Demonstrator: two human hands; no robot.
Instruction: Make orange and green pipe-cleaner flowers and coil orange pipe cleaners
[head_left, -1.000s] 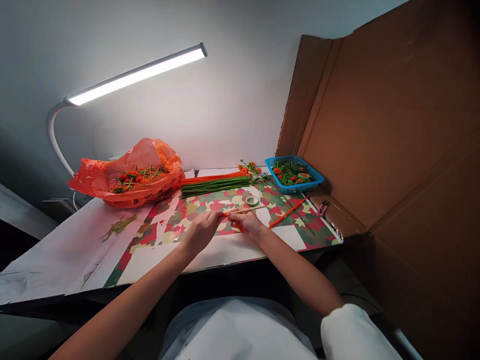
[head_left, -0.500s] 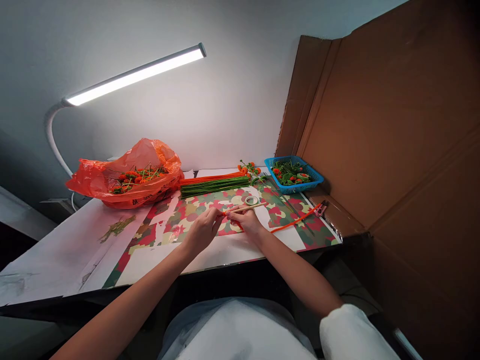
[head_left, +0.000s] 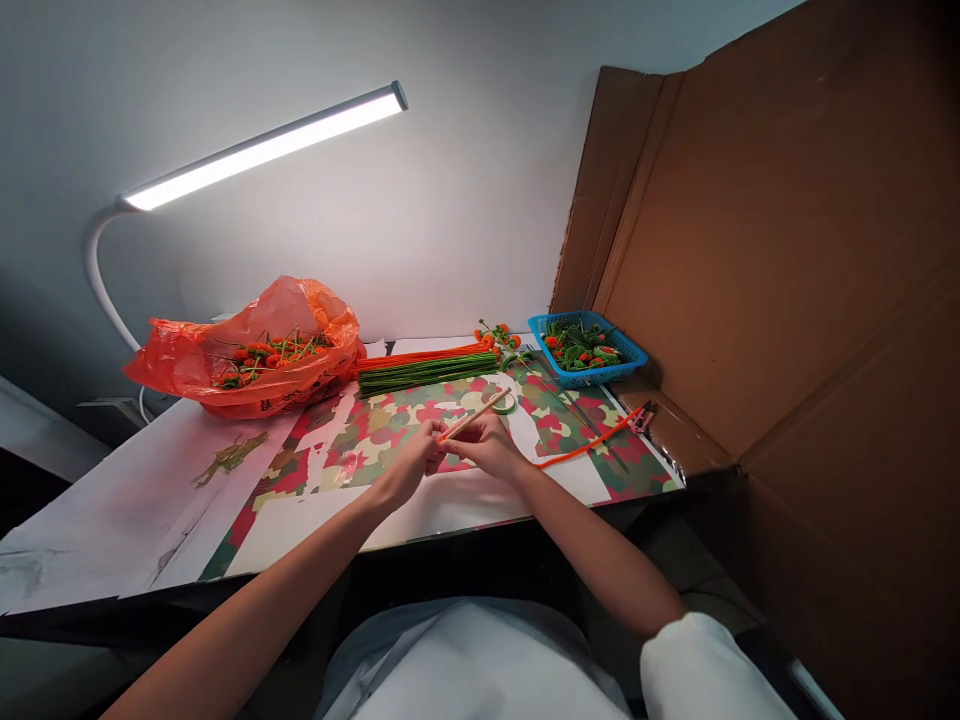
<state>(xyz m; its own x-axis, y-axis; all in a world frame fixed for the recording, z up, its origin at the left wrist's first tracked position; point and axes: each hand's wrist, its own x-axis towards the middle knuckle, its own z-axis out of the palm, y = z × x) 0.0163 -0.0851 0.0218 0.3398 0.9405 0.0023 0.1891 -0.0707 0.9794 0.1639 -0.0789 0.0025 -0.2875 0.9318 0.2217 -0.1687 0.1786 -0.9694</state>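
Observation:
My left hand and my right hand meet over the front middle of the table, both with fingers closed. A thin pale wooden stick slants up and to the right from between them. At its lower end, a bit of orange pipe cleaner shows by my left fingertips, which pinch it. My right thumb and fingers grip the stick. Just beyond the right hand lies a roll of green tape, partly behind the stick. Another length of orange pipe cleaner runs from beside my right wrist toward pink-handled pliers.
Bundled green pipe cleaners lie before orange ones. An orange plastic bag of flowers stands left; a blue basket stands right. A lit lamp hangs above. Cardboard walls the right side.
The stick has swung from nearly level to a steeper slant up to the right. My hands have turned and shifted slightly left, and less orange shows between them.

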